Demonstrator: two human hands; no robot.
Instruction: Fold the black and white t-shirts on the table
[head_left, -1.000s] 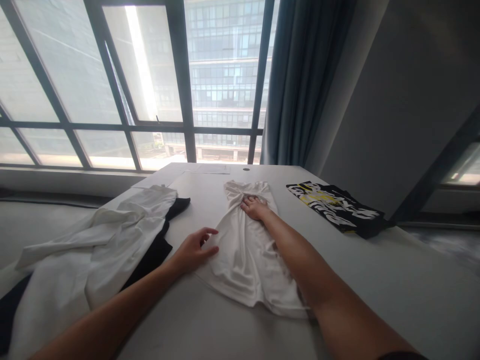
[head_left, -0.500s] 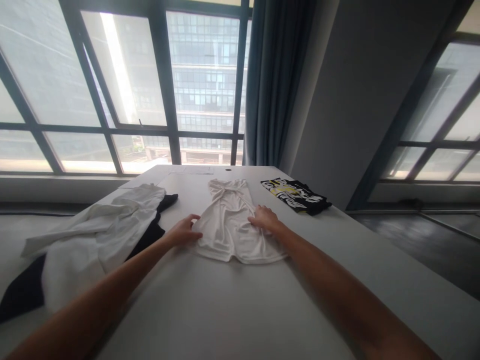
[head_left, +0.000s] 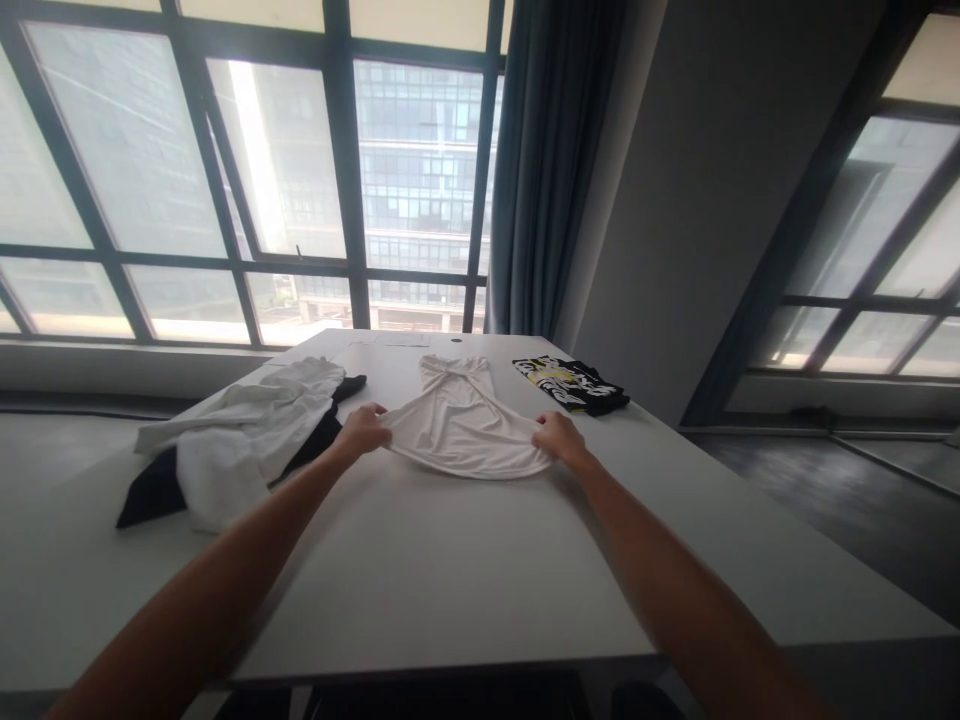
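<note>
A white garment (head_left: pixel 465 425) lies on the white table (head_left: pixel 465 570), its narrow gathered end toward the window and its wide hem toward me. My left hand (head_left: pixel 365 430) pinches the hem's left corner. At the right corner, my right hand (head_left: pixel 559 438) is closed on the cloth as well. Between the two hands the hem is stretched in a smooth curve, with folds running up to a twisted gather near the far end.
On the left, white clothing (head_left: pixel 255 420) lies loosely over dark cloth (head_left: pixel 154 490). A folded black garment with white and yellow print (head_left: pixel 574 385) rests at the right edge. Beyond the table are windows and a blue curtain (head_left: pixel 551 170).
Both hands have closed on the hem corners and spread them outward, so the wavy hem is now taut. The view has shifted, showing the table's near edge.
</note>
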